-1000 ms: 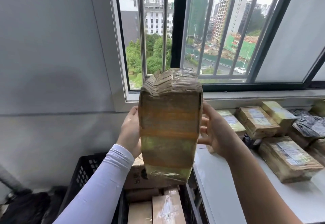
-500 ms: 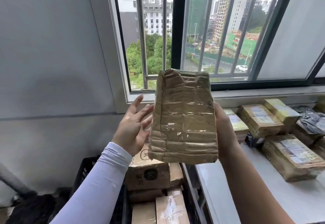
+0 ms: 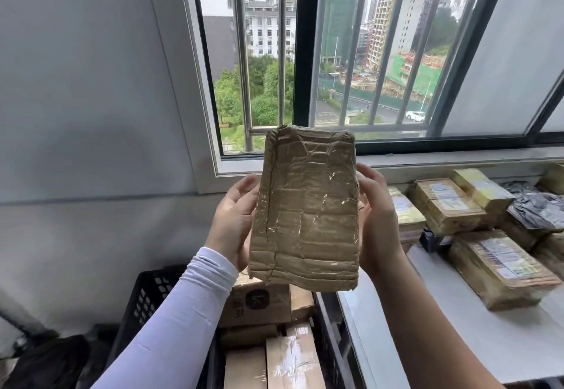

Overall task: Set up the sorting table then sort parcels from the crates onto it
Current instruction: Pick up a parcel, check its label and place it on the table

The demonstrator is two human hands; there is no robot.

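Up in front of the window, a tape-wrapped brown parcel [image 3: 305,208] is grasped by both hands: the left hand [image 3: 233,221] cups its left edge, the right hand [image 3: 377,221] curls round its right edge. Below, a black crate [image 3: 146,300] holds cardboard boxes [image 3: 259,303] packed close. To the right, taped parcels [image 3: 500,266] lie on the white sorting table [image 3: 457,340].

I hold both arms up in front of me. My left hand [image 3: 233,221] is on the left side of the parcel [image 3: 305,208], palm turned in, fingers bent round its edge. My left arm has a white sleeve [image 3: 183,312]. My right hand [image 3: 377,217] is on the right side, fingers curled round that edge. My right arm is bare.
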